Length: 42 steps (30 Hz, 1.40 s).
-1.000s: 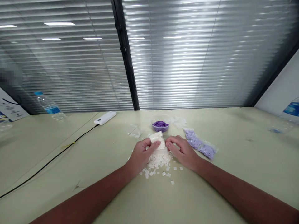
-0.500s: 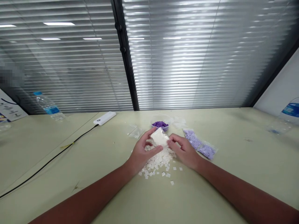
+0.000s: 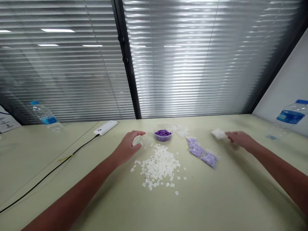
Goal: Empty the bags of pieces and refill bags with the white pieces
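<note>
So the right hand (image 3: 242,140) is way over on the right side of the desk (image 3: 134,208), nearer the back right corner than anything else in the middle, with the grip pinched together on the near side of a small white packet (image 3: 218,134). Both are a bit motion-blurred, so I can't tell if the packet is touching the desk or just above it.

Left hand (image 3: 125,149) is left of center, thumb and fingers spread apart in a C shape, with some clear bags (image 3: 138,140) right in the gap. Looks like nothing's clamped there.

Between the hands there's a loose heap of white square pieces (image 3: 160,163), with a few strays scattered toward the front edge. Behind the heap, closer to the back edge, sits a clear round tub (image 3: 163,138) with dark purple pieces (image 3: 163,132) in it, and more clear plastic (image 3: 181,131) lies just to its right. Light purple packets (image 3: 201,153) lie end to end on a slant between the heap and the right hand.

Back left has a white power bank (image 3: 106,127) with a black cable (image 3: 50,171) trailing off the left, plus a water bottle (image 3: 47,118) near the back left corner.
</note>
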Available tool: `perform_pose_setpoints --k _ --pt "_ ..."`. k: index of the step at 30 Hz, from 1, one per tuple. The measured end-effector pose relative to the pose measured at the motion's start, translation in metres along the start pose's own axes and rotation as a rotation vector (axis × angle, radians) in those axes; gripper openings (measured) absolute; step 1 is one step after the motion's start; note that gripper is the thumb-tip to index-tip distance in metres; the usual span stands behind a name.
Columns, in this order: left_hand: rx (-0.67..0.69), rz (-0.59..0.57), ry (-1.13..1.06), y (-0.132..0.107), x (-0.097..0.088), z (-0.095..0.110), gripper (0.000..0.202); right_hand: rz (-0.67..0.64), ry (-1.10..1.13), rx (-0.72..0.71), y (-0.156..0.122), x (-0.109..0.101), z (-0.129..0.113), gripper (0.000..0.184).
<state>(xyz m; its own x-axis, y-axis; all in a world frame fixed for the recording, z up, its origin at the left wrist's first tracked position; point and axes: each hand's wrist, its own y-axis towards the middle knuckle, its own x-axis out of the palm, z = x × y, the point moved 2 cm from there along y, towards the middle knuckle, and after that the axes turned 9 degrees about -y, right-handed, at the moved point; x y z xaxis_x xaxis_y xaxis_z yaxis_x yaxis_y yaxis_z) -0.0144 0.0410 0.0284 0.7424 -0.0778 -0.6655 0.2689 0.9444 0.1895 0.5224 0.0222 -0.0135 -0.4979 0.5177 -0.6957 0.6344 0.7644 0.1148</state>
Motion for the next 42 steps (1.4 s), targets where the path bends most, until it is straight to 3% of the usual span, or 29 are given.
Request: perform_pose_setpoints --k 3,5,7,10,15,18,20,24,31,38,42 --pt "-0.027 -0.029 0.259 0.004 -0.022 -0.033 0.045 0.032 -0.271 0.037 -0.008 -0.009 0.029 0.033" --pt "-0.024 -0.057 0.340 0.004 -0.030 -0.051 0.048 0.075 -0.459 -0.055 -0.018 -0.003 0.027 0.035" --pt "-0.004 -0.080 0.379 0.004 -0.034 -0.065 0.052 0.090 -0.487 -0.184 -0.033 0.012 0.008 0.038" --pt "0.006 -0.067 0.411 0.007 -0.037 -0.077 0.045 0.056 -0.356 -0.435 -0.069 0.040 -0.040 0.039" --pt "0.020 -0.079 0.412 0.009 -0.038 -0.081 0.032 -0.178 -0.092 -0.730 -0.149 0.083 -0.115 0.033" --pt "0.017 -0.037 0.408 0.009 -0.039 -0.083 0.038 -0.271 0.008 -0.820 -0.184 0.102 -0.134 0.029" --pt "0.004 0.032 0.411 0.009 -0.039 -0.086 0.048 -0.237 0.029 -0.920 -0.198 0.110 -0.136 0.026" --pt "-0.057 0.076 0.368 0.010 -0.035 -0.091 0.073 -0.192 0.053 -1.058 -0.203 0.116 -0.127 0.021" --pt "-0.077 0.067 0.316 0.012 -0.038 -0.093 0.067 -0.300 0.103 -0.940 -0.193 0.116 -0.121 0.023" --pt "-0.069 0.084 0.349 0.013 -0.029 -0.097 0.085 -0.334 0.149 -0.895 -0.193 0.115 -0.121 0.023" --pt "-0.080 0.063 0.341 0.013 -0.024 -0.094 0.072 -0.333 0.155 -0.953 -0.192 0.116 -0.122 0.019"
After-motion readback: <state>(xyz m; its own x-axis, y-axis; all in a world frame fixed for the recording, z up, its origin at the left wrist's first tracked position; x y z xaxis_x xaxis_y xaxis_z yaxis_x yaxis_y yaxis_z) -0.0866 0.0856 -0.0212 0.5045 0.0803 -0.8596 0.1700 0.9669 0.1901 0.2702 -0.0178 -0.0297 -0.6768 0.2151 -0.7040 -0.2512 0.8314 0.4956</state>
